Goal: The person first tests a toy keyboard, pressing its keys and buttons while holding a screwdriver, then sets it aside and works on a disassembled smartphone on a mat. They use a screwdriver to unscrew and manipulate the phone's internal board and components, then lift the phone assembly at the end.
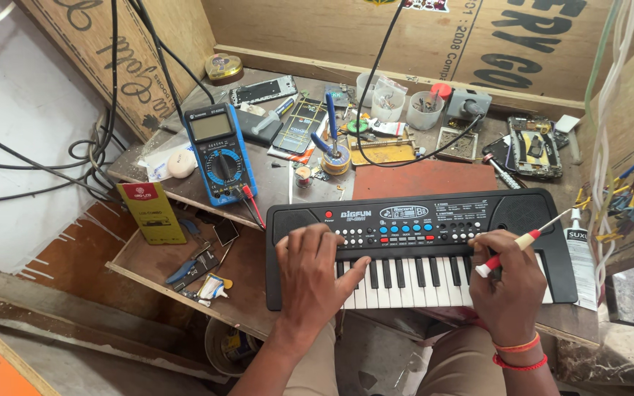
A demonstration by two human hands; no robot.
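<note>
- Keyboard (420,220): a small black toy keyboard with white and black keys and rows of blue, red and white buttons. It lies across the near edge of the table (420,180), its near side overhanging above the person's lap. It looks like a light, hollow plastic shell, stiff enough to lift by either end, though the keys and buttons would give under pressure; the plain end blocks by the speaker grilles seem the safest places to hold.
- Left hand (313,268): lies flat on the keyboard's left part, fingers spread over the keys and lower button row, thumb out to the right. Its grip is open and closes on nothing; it only presses down.
- Right hand (508,282): rests on the right-hand keys with its grip closed around a screwdriver (522,242), red and cream handle in the fingers, thin shaft pointing up and right past the keyboard's far right corner.
- Multimeter (218,150): blue-cased, with red and black leads, on the table far left of the keyboard.
- Yellow box (152,213): stands at the left, above an open drawer.
- Plastic cups (409,106): clear, holding small parts, at the far side.
</note>
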